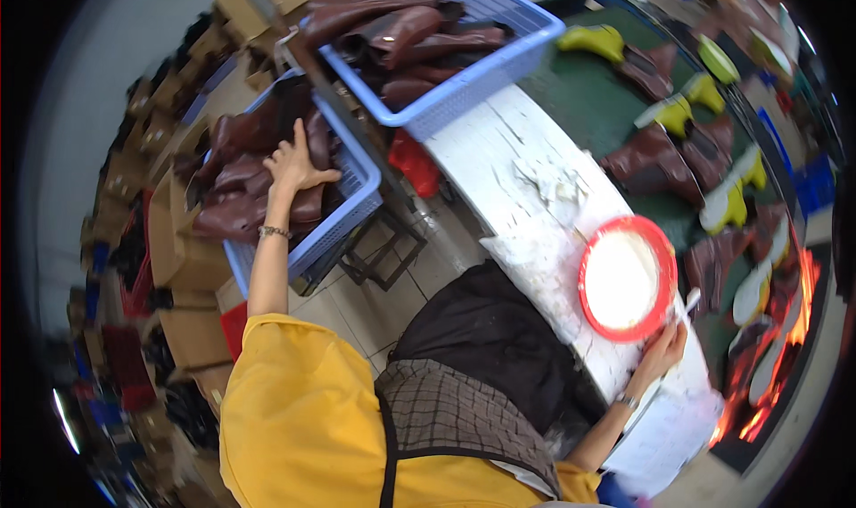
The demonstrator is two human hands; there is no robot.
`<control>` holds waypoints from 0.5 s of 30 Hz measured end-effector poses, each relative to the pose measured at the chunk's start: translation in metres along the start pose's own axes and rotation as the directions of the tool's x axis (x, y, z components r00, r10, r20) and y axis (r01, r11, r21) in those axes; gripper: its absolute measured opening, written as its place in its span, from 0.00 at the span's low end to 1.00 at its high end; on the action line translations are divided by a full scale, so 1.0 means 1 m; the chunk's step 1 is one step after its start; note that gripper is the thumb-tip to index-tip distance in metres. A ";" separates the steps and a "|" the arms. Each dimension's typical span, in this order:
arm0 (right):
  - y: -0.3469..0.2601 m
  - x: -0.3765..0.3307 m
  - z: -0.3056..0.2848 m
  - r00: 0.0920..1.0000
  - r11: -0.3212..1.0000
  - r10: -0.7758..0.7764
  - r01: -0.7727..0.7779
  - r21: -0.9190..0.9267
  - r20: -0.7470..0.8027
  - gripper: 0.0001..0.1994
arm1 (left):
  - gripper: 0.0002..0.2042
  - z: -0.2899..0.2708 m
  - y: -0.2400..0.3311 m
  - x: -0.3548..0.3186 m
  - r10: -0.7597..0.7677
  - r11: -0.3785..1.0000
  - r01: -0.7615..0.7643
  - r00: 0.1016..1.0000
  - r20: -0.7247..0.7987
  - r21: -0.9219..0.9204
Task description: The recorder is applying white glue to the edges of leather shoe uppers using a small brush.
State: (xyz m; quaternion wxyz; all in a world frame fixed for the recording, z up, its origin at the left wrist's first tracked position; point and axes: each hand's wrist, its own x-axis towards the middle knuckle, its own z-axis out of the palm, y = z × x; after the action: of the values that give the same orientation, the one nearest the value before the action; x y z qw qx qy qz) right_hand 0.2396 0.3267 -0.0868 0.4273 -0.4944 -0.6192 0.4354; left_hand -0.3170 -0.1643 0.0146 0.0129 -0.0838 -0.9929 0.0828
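Observation:
My left hand (301,162) is open, its fingers spread over a heap of dark brown leather boots (245,178). They lie in a blue plastic basket (361,187) on my left. My right hand (662,358) is closed on a slim white brush (690,304), whose tip I cannot make out. It is beside a red bowl (667,256) of white paste, close to the bowl's near right rim. The bowl stands on a white bench (499,156) smeared with residue.
A second blue basket (428,111) full of brown boots stands at the far end of the bench. Beyond the bench, boots (655,160) and yellow-green soles (593,41) lie on a green conveyor (584,84), near glowing orange light (796,316). Cardboard boxes (183,258) crowd the left.

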 end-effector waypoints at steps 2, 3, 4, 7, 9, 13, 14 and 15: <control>-0.006 0.002 -0.003 0.998 0.997 0.055 -0.056 -0.051 -0.019 0.13 | 0.68 -0.004 0.016 0.012 -0.002 0.998 0.001 1.000 0.010 0.058; -0.019 0.001 -0.001 0.996 0.994 0.072 -0.077 0.078 0.058 0.14 | 0.65 -0.009 0.015 0.021 -0.010 0.999 0.009 1.000 0.022 0.048; -0.028 0.000 0.001 0.999 0.996 0.021 -0.025 0.086 0.045 0.14 | 0.59 -0.013 0.008 0.022 0.045 0.993 -0.047 0.999 -0.023 -0.113; -0.065 -0.005 -0.006 0.884 0.832 -0.461 0.460 -0.310 0.074 0.11 | 0.55 -0.027 -0.038 0.016 0.124 0.880 -0.245 0.945 -0.302 -0.407; -0.107 -0.019 -0.009 0.913 0.841 -0.361 0.407 -0.355 0.192 0.07 | 0.49 -0.056 -0.057 -0.011 0.061 0.828 -0.324 0.863 -0.501 -0.457; -0.142 -0.033 -0.003 0.923 0.823 -0.301 0.379 -0.423 0.241 0.06 | 0.33 -0.135 -0.005 -0.066 0.015 0.318 -0.396 0.911 -0.413 -0.862; -0.143 -0.033 -0.001 0.910 0.777 -0.314 0.410 -0.478 0.271 0.06 | 0.28 -0.143 0.014 -0.081 0.086 0.114 -0.339 0.940 -0.331 -0.934; -0.145 -0.033 0.003 0.894 0.724 -0.328 0.446 -0.526 0.307 0.06 | 0.23 -0.145 0.036 -0.094 0.128 0.100 -0.305 0.948 -0.292 -0.947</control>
State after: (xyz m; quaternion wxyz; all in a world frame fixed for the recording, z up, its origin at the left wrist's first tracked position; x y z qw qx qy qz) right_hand 0.2066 0.2742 0.0487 0.2744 -0.4158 -0.8502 0.1704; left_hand -0.2126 -0.1213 0.1505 0.0095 -0.2215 -0.7743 -0.5927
